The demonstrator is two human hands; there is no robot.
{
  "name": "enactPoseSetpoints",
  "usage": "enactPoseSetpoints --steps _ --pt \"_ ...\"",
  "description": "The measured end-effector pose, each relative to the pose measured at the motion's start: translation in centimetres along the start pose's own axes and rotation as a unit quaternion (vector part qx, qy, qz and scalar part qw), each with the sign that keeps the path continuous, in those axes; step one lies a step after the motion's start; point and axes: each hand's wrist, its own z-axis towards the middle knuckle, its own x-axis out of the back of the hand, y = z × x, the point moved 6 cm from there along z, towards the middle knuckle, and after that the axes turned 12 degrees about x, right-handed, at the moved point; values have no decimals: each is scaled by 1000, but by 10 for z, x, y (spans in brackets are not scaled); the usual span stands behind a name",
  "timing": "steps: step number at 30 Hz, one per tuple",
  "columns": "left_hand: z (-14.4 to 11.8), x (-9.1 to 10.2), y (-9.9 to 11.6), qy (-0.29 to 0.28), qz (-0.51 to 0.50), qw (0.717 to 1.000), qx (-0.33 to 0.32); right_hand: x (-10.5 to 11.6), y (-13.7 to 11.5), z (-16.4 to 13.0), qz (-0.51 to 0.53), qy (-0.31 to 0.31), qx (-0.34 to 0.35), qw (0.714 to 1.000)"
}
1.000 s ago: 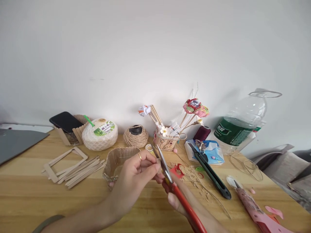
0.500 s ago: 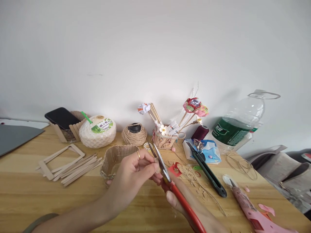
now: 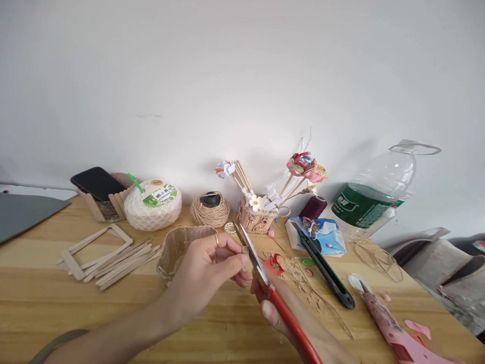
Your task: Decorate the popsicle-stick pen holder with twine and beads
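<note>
My right hand (image 3: 278, 316) grips red-handled scissors (image 3: 265, 283), blades slightly apart and pointing up and away. My left hand (image 3: 210, 268), with a ring on one finger, pinches a small thin piece right at the blades; the piece is too small to name. Both hands hover over the wooden table (image 3: 56, 303), just in front of a woven stick basket (image 3: 178, 247). Wood shavings and red scraps (image 3: 275, 264) lie on the table beyond the blades.
Loose flat wooden sticks and a stick frame (image 3: 106, 253) lie left. A coconut drink (image 3: 151, 205), twine ball (image 3: 209, 208), flower holder (image 3: 259, 215), large water bottle (image 3: 373, 197), black utility knife (image 3: 324, 265) and pink glue gun (image 3: 390, 323) ring the work spot.
The view shifted slightly. My hands and the scissors stay almost in place, the left fingers adjusting their pinch at the blades.
</note>
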Motion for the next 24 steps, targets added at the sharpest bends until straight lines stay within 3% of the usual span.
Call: enactPoseSetpoints --steps 24 --pt "3 10 14 21 69 997 13 0 -1 -3 -42 -35 -48 997"
